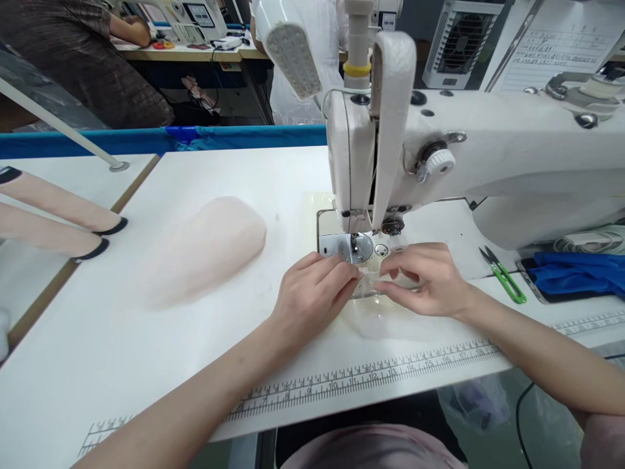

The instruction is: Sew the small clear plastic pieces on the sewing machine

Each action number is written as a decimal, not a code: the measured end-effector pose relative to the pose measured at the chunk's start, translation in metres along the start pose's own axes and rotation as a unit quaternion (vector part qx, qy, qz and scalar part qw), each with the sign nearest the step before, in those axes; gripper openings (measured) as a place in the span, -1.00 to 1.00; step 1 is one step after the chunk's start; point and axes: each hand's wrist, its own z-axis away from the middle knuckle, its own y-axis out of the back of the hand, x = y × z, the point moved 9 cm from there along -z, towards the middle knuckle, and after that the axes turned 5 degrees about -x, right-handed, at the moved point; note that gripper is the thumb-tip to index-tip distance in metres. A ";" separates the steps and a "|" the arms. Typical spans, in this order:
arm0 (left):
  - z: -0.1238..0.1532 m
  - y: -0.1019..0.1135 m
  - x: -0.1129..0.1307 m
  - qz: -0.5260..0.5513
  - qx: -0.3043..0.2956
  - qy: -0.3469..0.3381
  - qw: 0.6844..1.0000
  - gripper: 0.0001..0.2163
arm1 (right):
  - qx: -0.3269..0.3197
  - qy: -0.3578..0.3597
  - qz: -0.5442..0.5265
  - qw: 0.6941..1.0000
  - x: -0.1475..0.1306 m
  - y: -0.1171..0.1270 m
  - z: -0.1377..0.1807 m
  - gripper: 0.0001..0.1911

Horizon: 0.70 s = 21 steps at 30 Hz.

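My left hand [312, 293] and my right hand [426, 279] meet just in front of the needle plate [342, 246] of a white sewing machine [488, 156]. Both pinch a small piece of sheer pale fabric [385, 316] that lies on the table under them. Their fingertips almost touch near the presser foot [360, 242]. A heap of the same pale, skin-toned fabric [205, 251] rests on the table to the left of my left hand.
Green thread snips [505, 277] lie right of my right hand, next to blue cloth [576, 273]. A printed ruler [371, 378] runs along the table's front edge. Pale stocking-like pieces with black tips [53, 218] lie far left. Other people stand behind the blue rail [161, 138].
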 end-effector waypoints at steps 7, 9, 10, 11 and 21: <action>-0.001 0.001 0.002 -0.008 -0.001 -0.003 1.000 -0.88 | -0.023 -0.086 -0.028 0.996 0.014 -0.014 0.003 -0.91; -0.001 0.002 0.001 -0.012 -0.002 0.005 1.000 -0.88 | -0.029 -0.112 -0.080 0.990 0.019 -0.018 0.003 -0.92; -0.001 0.002 0.001 -0.014 -0.004 0.011 1.000 -0.88 | -0.030 -0.126 -0.100 0.986 0.021 -0.019 0.004 -0.92; 0.000 0.001 0.000 -0.013 -0.007 0.016 1.000 -0.88 | -0.032 -0.141 -0.116 0.983 0.024 -0.020 0.004 -0.93; 0.001 -0.010 -0.008 0.061 -0.048 0.059 0.995 -0.95 | -0.034 -0.204 -0.178 0.962 0.038 -0.026 0.010 -0.94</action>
